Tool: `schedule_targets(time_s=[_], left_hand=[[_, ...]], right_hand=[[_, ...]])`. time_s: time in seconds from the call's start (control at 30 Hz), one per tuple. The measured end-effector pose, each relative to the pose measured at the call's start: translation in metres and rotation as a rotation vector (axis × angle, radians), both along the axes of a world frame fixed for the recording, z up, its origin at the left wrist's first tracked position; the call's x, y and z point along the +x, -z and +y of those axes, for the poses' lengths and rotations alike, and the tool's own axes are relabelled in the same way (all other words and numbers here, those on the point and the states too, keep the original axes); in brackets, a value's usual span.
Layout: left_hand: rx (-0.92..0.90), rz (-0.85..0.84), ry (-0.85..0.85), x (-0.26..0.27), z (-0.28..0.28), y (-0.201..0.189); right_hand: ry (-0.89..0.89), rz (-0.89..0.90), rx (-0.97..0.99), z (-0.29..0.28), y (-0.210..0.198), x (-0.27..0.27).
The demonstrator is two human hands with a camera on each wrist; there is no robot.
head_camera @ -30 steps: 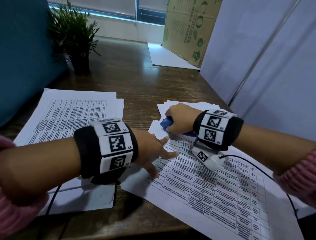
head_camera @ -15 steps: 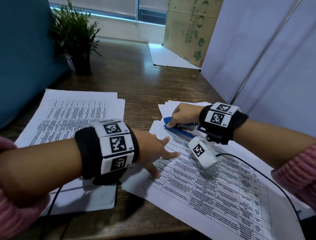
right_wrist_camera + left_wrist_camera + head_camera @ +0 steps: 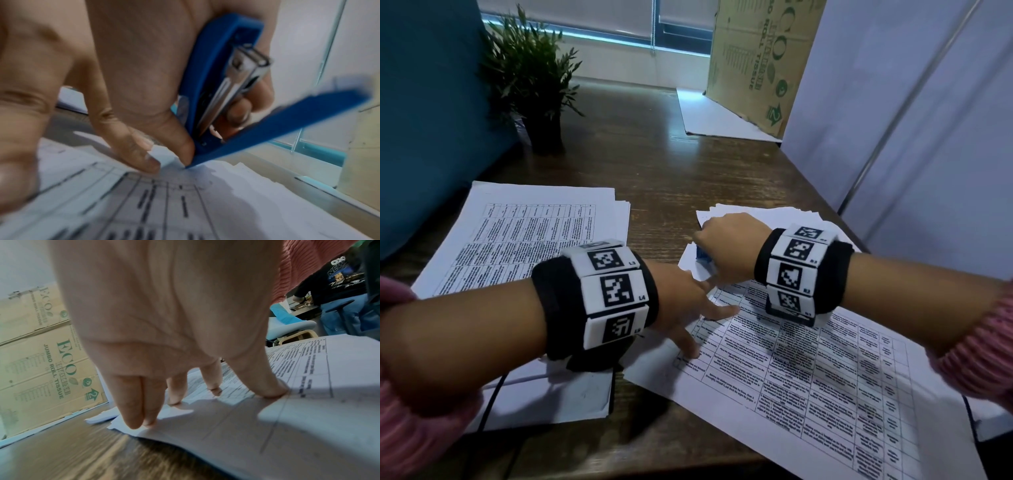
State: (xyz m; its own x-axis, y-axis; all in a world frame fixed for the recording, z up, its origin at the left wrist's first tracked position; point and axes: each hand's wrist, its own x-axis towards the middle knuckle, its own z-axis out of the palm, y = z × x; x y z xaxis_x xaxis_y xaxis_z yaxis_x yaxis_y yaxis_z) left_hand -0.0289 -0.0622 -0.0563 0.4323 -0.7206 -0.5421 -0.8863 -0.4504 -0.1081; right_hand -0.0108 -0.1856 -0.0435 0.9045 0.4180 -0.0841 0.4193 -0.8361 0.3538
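**In a half-second turn, right hand [image 3: 729, 245] upends stapler [image 3: 702, 256] at corner of printed sheets [image 3: 825, 377]**

The right wrist has rolled palm-down since half a second ago. The blue stapler, which lay flat along the corner, now stands steeply and all but vanishes under the knuckles. The left hand [image 3: 681, 301] has not shifted.

The printed sheets lie skewed across the near right of the counter [image 3: 671, 164]. The left hand's fingers [image 3: 133, 402] are straight and spread, their tips pressing the top page just beside its far-left corner, seemingly to keep the pages squared for fastening.

The right hand's fingers are curled round the stapler's upper arm. The wrist view shows the tool gaping, its blue base swung away from the metal magazine. Only the hinged end touches the paper, so the mouth appears to be off the pages. Whether a staple is already in cannot be told.

A second pile of printed pages [image 3: 534, 240] sits well apart to the left, probably work waiting or finished.

The counter is dark wood-grain, hemmed by a teal panel [image 3: 421, 120] on the left and pale partitions [image 3: 911, 120] on the right. A cardboard tissue carton [image 3: 753, 61] leans at the back, and a small potted plant [image 3: 530, 68] stands far left.
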Motion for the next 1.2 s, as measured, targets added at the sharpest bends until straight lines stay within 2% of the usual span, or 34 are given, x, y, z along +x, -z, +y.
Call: schedule_targets(time_s=[0.13,0.4,0.6,0.73,0.8,0.9,1.0,1.2], left_hand=[[0.01,0.006,-0.011,-0.002,0.0,-0.003],[0.035,0.007,-0.022,-0.006,-0.002,-0.006],[0.034,0.001,-0.028,-0.007,-0.001,-0.007],[0.037,-0.004,-0.023,-0.007,-0.001,-0.007],[0.037,-0.009,-0.023,-0.007,-0.001,-0.006],[0.042,-0.013,-0.028,-0.007,-0.001,-0.007],[0.041,-0.005,-0.033,-0.008,-0.001,-0.008],[0.018,0.014,-0.05,-0.006,-0.001,-0.005]], right_hand=[[-0.042,-0.009,0.059,-0.012,0.002,-0.002],[0.195,0.182,0.338,-0.054,-0.007,0.005],[0.334,0.143,0.277,-0.092,-0.009,0.013],[0.385,0.146,0.246,-0.093,0.0,0.014],[0.347,0.102,0.271,-0.086,0.0,0.015],[0.155,0.039,0.289,-0.066,-0.003,0.018],[0.014,0.082,0.304,-0.047,-0.001,0.022],[-0.146,0.09,0.122,-0.029,0.003,0.026]])
